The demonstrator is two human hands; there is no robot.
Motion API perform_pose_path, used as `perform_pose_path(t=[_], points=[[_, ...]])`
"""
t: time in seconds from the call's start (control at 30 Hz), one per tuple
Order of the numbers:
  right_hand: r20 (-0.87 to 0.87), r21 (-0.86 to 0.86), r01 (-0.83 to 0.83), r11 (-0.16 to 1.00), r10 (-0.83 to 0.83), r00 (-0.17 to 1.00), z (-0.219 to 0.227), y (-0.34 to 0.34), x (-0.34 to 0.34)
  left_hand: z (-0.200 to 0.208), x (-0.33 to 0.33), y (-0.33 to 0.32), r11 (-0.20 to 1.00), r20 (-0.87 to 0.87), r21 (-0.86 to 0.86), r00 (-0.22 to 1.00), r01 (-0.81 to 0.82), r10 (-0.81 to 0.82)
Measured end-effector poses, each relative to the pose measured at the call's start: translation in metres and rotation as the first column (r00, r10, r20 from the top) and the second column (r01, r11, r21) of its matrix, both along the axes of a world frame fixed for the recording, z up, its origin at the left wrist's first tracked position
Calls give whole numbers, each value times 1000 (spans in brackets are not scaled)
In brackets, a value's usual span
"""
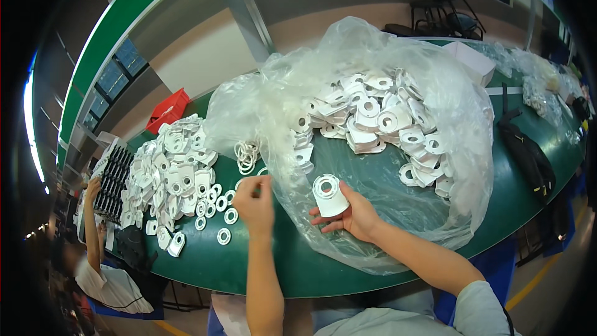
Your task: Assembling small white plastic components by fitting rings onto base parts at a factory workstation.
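In my right hand [356,216] rests a white plastic housing [329,195] with a round, ring-shaped opening facing up. The thumb lies along its side and the fingers reach under it, above the near part of a clear plastic bag [367,246]. My left hand [255,204] is raised over the table to the left of the bag, its fingers curled into a pinch. Whatever may be between those fingertips is hidden. Close to that hand lie several loose white rings [231,215] and a small heap of thin off-white rings [247,155].
Inside the bag is a large heap of white housings [367,118]. Another pile of white parts [171,171] covers the left of the green table [249,267]. Behind it stands a red bin [168,111]. A co-worker [112,280] reaches toward black racks [112,180]. At right lies a black bag [527,155].
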State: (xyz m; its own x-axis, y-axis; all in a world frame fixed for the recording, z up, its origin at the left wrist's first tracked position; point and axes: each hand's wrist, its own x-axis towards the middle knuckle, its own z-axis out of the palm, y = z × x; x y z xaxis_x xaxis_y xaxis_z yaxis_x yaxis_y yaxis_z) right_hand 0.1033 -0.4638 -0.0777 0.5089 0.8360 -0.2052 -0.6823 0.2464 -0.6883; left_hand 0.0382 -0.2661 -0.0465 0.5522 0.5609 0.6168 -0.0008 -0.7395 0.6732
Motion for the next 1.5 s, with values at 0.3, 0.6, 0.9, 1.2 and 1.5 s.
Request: perform_pose_path(t=[0.3,0.6,0.9,1.2,1.5], points=[[28,22,-33,999,32,999,2,0,0,-25,1,60,957,-419,284,905,57,71],[44,7,-1,1000,1,999,6,0,-3,-3,-15,58,991,-14,-128,999,32,-34],[59,1,-43,999,43,997,1,-1,-1,10,-6,-18,756,150,-497,900,426,-408],[21,19,-62,998,62,998,1,0,0,2,-2,-35,609,55,-635,814,476,-579],[101,10,-92,996,91,991,0,0,-2,-2,0,-38,689,4,-540,820,484,-573]])
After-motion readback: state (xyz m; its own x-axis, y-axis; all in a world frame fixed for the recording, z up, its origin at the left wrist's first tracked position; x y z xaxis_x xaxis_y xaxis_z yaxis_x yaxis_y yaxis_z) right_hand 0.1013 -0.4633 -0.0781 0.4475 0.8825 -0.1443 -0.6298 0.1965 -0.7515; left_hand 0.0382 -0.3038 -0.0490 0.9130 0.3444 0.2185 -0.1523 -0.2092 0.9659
